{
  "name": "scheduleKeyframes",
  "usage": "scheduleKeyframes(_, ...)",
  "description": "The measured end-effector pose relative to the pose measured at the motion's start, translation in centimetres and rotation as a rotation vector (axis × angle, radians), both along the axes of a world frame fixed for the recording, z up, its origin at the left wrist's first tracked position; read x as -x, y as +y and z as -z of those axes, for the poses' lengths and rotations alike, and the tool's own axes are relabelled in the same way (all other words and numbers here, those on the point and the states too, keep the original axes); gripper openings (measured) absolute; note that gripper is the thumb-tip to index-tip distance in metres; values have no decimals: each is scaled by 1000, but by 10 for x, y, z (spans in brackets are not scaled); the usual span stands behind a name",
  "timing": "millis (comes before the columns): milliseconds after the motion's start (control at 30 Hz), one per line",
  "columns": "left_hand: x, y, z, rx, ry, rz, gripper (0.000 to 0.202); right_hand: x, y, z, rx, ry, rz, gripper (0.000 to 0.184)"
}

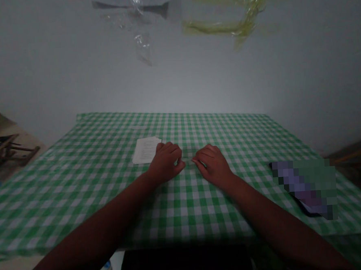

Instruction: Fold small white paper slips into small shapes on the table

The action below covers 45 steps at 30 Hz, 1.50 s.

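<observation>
- Left hand [166,162]: palm down above the worktop, fingers bent, thumb curled towards the index finger; forearm comes in from the lower left.
- Right hand [213,163]: facing the left across a narrow gap, fingers folded, thumb and index tips drawn close; forearm comes in from the lower right.
- Grip, both hands: a faint, pale trace shows between the fingertips; whether either is clamped on it cannot be told.
- Stack of printed sheets [144,150]: lying flat, edges uneven, just beside the left hand, which covers its right side; contact cannot be determined.
- Worktop: covered by a green-and-white checked cloth [188,216].
- Dark-edged flat item [303,188]: on the cloth, right of the right forearm; surface obscured by pixelation.
- Wall: yellowish tape [216,27] attached above the worktop.
</observation>
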State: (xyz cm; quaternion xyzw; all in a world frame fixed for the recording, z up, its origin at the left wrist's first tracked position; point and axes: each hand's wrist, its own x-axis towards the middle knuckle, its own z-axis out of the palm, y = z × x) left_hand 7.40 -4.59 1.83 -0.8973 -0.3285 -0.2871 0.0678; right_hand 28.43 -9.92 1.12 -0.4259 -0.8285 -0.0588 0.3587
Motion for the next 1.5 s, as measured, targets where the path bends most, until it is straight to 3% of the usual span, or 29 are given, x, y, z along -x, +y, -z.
scheduleKeyframes(133,11,8,-2,4,-55,-68,9,-9,2,-3,-27,69,30,16)
scheduleKeyframes(500,-13,-13,2,-42,-25,91,5,9,-3,3,-7,-28,3,19)
scheduleKeyframes(767,-16,-16,2,-68,5,31,6,11,-3,4,-13,-19,-22,22)
scheduleKeyframes(1067,4,1,-1,-42,-72,-73,10,-3,1,-1,-30,51,24,18)
scheduleKeyframes(1300,-12,-14,4,-59,-32,87,4,7,1,8,-10,-4,-10,18)
scheduleKeyframes(1500,-17,-15,6,-55,-31,69,6,11,0,7,-17,-21,-17,21)
